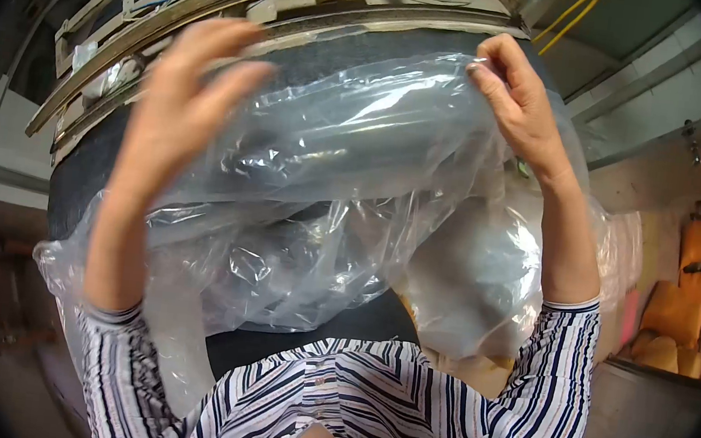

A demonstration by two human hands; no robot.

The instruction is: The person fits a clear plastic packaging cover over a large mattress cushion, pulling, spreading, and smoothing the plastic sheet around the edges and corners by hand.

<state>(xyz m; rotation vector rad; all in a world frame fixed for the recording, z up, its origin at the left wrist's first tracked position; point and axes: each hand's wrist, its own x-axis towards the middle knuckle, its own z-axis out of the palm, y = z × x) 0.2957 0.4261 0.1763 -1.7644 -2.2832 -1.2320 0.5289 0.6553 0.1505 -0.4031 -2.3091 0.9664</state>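
A large sheet of clear plastic film (353, 124) lies in shiny folds over a dark padded surface (352, 50) and hangs down toward my body. My right hand (523, 109) pinches the film's upper edge at the far right, thumb against curled fingers. My left hand (196, 98) is raised over the left part of the film, smeared by motion. Its thumb and fingers are spread apart, and I see nothing between them.
A long metal and wood frame (305, 6) crosses the back, above the dark surface. More crumpled film (483, 269) bulges at the lower right. Yellow tubes (572, 21) hang at the upper right, and an orange-brown chair (675, 312) stands farther right.
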